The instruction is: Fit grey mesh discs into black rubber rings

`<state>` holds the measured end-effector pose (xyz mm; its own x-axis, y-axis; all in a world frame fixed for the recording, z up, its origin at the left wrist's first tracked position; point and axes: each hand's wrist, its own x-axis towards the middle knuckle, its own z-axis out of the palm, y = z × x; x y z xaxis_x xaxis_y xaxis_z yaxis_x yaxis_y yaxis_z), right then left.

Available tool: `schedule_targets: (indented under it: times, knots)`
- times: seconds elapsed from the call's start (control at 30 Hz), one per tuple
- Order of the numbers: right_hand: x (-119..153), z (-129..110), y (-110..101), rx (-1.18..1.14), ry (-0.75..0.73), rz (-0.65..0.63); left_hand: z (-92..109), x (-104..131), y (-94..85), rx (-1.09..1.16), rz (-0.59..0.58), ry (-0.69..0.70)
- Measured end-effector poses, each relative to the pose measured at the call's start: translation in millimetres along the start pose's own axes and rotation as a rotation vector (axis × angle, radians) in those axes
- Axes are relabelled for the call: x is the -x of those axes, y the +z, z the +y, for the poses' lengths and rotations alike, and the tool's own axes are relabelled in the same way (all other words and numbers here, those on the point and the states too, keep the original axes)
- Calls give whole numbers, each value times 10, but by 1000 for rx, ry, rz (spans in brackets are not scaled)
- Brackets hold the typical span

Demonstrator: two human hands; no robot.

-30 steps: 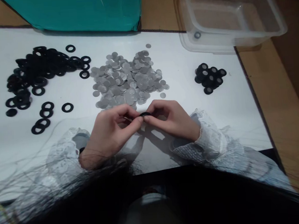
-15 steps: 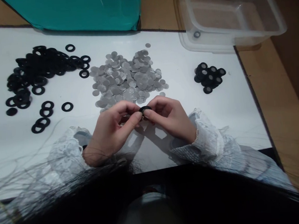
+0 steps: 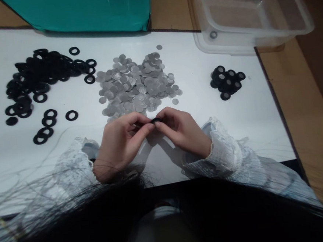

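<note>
1. Since half a second ago, the held black piece (image 3: 156, 120) is tipped to a flatter, more edge-on view. Both hands are set marginally lower; no clear shift is noted in the piles.
2. Held piece: located at the clock's centre, above the white tabletop (image 3: 87, 104), between the fingertips of both hands. Whether its middle is filled cannot be told.
3. Left hand (image 3: 121, 143): thumb and forefinger are closed in a pinch on the piece at its 9 o'clock side.
4. Right hand (image 3: 183, 132): a matching pinch is applied at 3 o'clock. The thumb tips are nearly touching.
5. Surroundings: loose black rings (image 3: 44, 70) are heaped towards 10 o'clock, silver discs (image 3: 134, 100) at 11, and disc-centred black pieces (image 3: 229, 82) towards 2.
6. Handling, as judged: the piece is light; its black rim is probably slightly flexible and fairly grippy, while the thin discs are likely slick and prone to slipping. Breakage is considered unlikely. Hold is best taken on the outer rim at 9 and 3 o'clock, with the centre left unpressed.
</note>
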<state>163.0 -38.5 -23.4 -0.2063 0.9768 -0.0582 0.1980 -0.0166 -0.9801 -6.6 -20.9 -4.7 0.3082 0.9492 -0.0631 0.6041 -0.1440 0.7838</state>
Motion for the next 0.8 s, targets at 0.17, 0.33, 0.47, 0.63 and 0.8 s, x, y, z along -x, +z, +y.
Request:
schedule_targets:
  times: [0.17,0.33,0.47,0.63,0.8]
  knots:
    - [-2,-9,-23,60,-84,37,-4,23,13,-54,32,60]
    - [8,-7,-36,21,-5,38,18,34,5,-52,36,49]
    - [-4,-5,-37,-41,22,43,41,27,-7,-70,44,15]
    - [-35,-18,6,-283,172,65,26,13,13,70,6,-22]
    - [-48,-17,-2,-387,227,-1,-9,3,4,142,-18,-81]
